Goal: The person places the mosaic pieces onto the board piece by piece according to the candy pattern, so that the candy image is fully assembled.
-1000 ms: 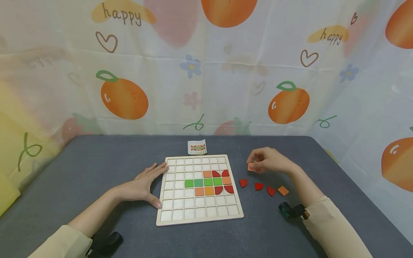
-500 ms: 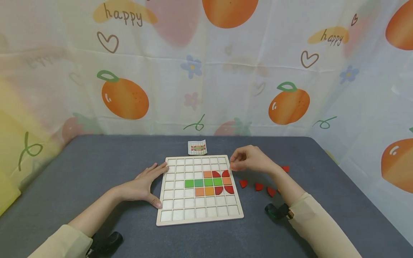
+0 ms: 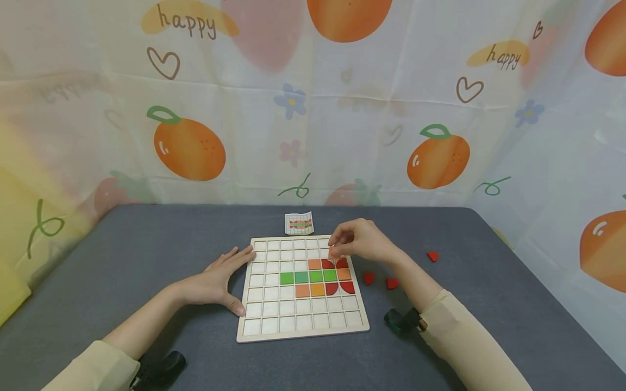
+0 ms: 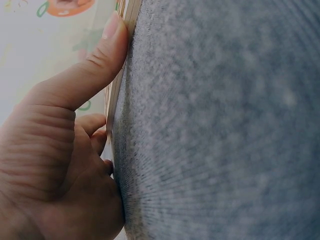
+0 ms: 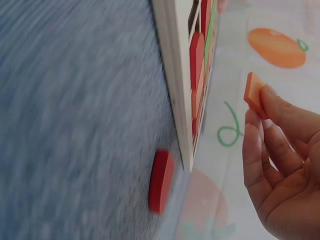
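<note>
Counter (image 3: 499, 293) stretches past the board (image 3: 287, 324) toward 3 o'clock; left hand (image 3: 213, 282) spreads along the board's 9 o'clock edge. Above its 1 o'clock corner, right hand (image 3: 363, 242) pinches a tilted square orange tile (image 5: 254, 92).

The right hand (image 3: 361, 239) is carrying a pinched orange tile (image 5: 254, 94) toward nine o'clock, from beyond the board (image 3: 303, 338) to over its one o'clock part.

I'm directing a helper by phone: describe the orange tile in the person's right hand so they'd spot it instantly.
On the dark grey table lies a pale wooden grid board. Over its far right corner, the person's right hand pinches a flat, light-orange square tile. Unlike the orange squares set in the grid, it is off the board.
</note>
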Tool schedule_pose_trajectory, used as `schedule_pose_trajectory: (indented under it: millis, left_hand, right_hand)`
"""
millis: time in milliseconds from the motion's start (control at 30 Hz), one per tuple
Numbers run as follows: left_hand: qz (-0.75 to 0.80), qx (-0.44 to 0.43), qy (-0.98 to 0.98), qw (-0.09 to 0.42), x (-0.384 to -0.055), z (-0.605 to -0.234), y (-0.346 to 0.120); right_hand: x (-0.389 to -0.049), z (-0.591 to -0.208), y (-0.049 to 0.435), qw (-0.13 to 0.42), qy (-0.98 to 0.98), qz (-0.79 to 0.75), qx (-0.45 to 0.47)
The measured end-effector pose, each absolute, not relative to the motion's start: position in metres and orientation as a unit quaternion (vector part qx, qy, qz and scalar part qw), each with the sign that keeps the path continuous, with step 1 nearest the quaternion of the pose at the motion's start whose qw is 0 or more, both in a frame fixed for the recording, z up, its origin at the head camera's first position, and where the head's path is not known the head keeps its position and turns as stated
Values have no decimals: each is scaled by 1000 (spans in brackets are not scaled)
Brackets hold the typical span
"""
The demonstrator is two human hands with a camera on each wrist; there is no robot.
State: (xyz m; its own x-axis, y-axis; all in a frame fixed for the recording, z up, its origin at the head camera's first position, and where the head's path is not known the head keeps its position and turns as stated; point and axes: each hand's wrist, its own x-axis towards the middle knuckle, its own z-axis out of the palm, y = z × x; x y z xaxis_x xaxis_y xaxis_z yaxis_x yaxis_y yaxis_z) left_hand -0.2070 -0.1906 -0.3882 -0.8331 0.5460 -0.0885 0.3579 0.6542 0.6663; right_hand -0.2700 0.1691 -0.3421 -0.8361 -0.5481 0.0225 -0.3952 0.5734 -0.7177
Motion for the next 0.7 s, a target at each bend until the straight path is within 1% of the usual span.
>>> schedule_pose_trajectory:
  millis: [433, 700]
  left_hand:
    - [328, 251, 900, 140, -207, -388, -189]
    - [327, 253, 900, 137, -207, -388, -190]
  right_hand:
    - [-274, -344, 140, 108, 872, -389, -277]
    - [-276, -342, 121, 100, 873, -379, -292]
